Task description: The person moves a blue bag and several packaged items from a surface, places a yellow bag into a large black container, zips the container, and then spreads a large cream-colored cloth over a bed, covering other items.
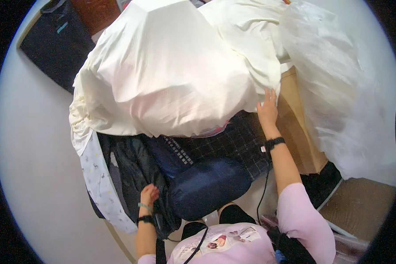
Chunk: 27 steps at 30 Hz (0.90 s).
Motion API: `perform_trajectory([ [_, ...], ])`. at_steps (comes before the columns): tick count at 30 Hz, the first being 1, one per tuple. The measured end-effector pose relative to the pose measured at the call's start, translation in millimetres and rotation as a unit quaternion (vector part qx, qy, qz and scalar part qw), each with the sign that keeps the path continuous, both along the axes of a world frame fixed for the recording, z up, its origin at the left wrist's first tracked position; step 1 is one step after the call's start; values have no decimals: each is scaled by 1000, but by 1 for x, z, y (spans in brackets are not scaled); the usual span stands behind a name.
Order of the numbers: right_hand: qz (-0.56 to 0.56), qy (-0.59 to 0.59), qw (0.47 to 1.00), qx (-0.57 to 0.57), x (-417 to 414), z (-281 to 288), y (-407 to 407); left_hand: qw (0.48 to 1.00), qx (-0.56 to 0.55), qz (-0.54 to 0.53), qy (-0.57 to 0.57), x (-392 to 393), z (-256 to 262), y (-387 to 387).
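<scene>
A large cream cloth [171, 72] is draped over a bulky heap in front of me, and the things beneath it are hidden. My right hand [268, 110] touches the cloth's lower right edge with its fingers extended; whether it pinches the fabric is unclear. Lower left, my left hand [149, 194] is partly curled above a black garment or bag [135, 171], and I cannot tell if it holds anything. Between the hands lies a stuffed dark blue bag [211, 186]. Behind it is a black fabric with a white grid [231, 142].
A cardboard box [293, 122] stands right of the heap, with translucent plastic sheeting [336, 82] beside it. White patterned fabric [100, 184] hangs at the left. A dark panel-like object [57, 46] is at the upper left. A black cable [264, 194] hangs near my right arm.
</scene>
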State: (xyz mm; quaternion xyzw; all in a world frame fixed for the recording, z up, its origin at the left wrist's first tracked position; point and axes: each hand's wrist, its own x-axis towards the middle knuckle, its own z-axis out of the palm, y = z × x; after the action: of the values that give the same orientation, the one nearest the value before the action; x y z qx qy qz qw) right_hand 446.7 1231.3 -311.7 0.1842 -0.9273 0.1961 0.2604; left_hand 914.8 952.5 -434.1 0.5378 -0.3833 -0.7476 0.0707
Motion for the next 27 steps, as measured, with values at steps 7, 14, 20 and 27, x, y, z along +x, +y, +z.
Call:
perform_trajectory([
  [7,-78,-45,994,61,-34,32,33,992,50,56,-99,95,-3,53],
  [14,78,-28,990,118,-46,23,2,991,40,52,-121,118,-15,66],
  [20,34,-20,999,-5,-21,31,20,992,-6,-47,-115,114,-1,81],
  [27,-42,10,998,-37,-16,98,99,994,37,-18,-106,138,-13,90],
])
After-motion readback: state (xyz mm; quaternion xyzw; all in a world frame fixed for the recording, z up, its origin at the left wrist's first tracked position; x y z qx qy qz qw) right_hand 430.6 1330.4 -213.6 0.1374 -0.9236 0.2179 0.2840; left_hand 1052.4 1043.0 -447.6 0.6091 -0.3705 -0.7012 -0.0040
